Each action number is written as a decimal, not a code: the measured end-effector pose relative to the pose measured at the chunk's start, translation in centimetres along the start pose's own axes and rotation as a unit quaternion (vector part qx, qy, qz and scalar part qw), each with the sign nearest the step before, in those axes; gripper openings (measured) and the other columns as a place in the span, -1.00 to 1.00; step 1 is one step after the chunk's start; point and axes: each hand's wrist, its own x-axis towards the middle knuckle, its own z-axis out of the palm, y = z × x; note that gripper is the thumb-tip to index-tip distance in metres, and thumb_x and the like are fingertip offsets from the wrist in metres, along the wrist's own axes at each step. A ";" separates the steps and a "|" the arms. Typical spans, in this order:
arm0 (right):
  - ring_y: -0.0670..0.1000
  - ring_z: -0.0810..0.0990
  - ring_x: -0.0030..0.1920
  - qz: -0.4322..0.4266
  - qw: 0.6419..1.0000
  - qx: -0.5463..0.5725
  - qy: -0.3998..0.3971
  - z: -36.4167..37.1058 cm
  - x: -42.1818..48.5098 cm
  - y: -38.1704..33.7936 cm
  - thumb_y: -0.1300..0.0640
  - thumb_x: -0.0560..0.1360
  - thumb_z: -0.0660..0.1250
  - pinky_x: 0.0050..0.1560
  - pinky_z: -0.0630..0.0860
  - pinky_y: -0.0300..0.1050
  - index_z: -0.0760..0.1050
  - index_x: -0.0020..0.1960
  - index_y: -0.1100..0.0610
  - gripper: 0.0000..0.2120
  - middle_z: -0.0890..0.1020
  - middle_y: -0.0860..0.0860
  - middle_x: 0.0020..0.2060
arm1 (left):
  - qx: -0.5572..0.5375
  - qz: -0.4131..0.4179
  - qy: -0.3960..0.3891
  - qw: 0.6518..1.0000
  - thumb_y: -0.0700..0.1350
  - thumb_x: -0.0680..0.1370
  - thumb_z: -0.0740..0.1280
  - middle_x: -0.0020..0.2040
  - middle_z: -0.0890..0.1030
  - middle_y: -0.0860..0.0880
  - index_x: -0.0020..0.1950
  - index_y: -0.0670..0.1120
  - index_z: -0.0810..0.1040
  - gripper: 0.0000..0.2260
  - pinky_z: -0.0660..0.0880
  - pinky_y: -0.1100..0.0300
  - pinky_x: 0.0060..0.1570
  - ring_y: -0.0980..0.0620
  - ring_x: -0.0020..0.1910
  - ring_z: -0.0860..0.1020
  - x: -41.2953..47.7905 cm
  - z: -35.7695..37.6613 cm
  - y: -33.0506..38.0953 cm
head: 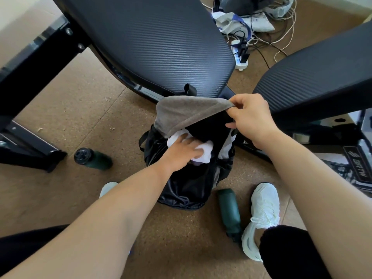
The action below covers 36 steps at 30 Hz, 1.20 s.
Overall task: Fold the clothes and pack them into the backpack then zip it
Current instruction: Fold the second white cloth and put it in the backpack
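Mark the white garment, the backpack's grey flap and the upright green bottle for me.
white garment [203, 153]: head view, on the bunched cloth beside the left hand's fingers.
grey flap [187, 111]: head view, middle of the lifted flap's fuzzy lining.
upright green bottle [81, 156]: head view, on its black cap.

cork floor [84, 109], black padded benches [153, 43]
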 end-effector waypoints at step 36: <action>0.08 0.48 -0.16 -0.102 0.985 -0.136 0.022 0.7 -2.2 -0.9 0.11 0.55 0.40 -0.22 0.26 -0.11 0.42 -0.19 0.17 -0.77 0.49 -0.02 -0.31 | -0.642 -0.585 0.145 0.473 0.11 0.67 0.28 0.06 0.56 -0.03 0.29 -0.14 0.48 -0.64 0.64 0.08 -0.12 -0.11 -0.07 0.69 -9.1 -9.5 8.3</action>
